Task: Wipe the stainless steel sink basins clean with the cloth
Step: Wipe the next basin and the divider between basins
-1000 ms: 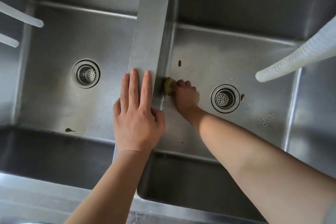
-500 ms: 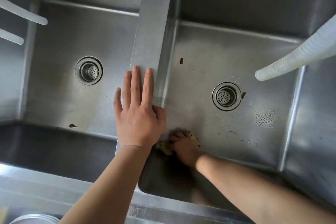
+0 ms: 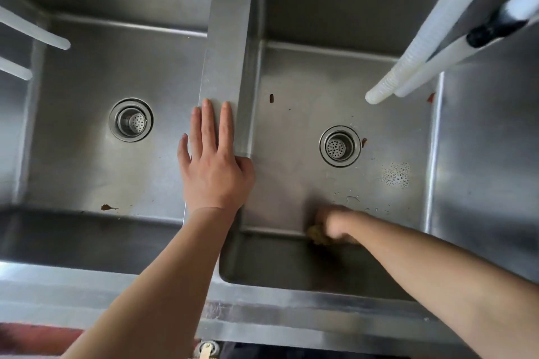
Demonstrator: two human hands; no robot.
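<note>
While the right hand (image 3: 335, 223) grips the cloth (image 3: 316, 234) at lower centre and the left hand (image 3: 214, 166) rests flat, brown spots (image 3: 271, 98) remain in both basins.

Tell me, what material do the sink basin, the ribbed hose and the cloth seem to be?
Right basin: brushed stainless steel, grey with dull streaked reflections. Ribbed hose: probably white flexible plastic, finely corrugated. Cloth: blurred; yellowish, looks soft and coarse, maybe fabric or sponge.
</note>
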